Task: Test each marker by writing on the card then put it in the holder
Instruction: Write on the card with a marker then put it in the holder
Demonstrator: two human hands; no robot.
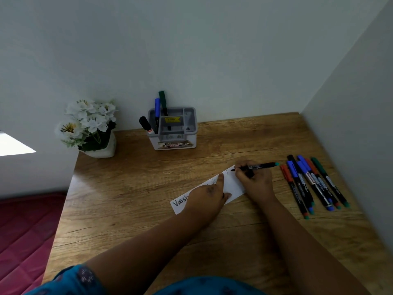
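Observation:
A long white card (234, 184) lies slanted on the wooden desk (138, 188), with handwriting along it. My left hand (209, 196) presses flat on the card's middle, index finger stretched out. My right hand (254, 179) grips a black marker (258, 166) with a teal end, its tip touching the card's far right end beside a "V". Several capped markers (312, 184) in blue, red, green and black lie in a row to the right. The grey holder (173, 128) stands at the back with a blue, a green and a black marker in it.
A white pot of white flowers (89, 126) stands at the desk's back left corner. Walls close in behind and on the right (350, 124). A red mattress (23, 235) lies beyond the desk's left edge.

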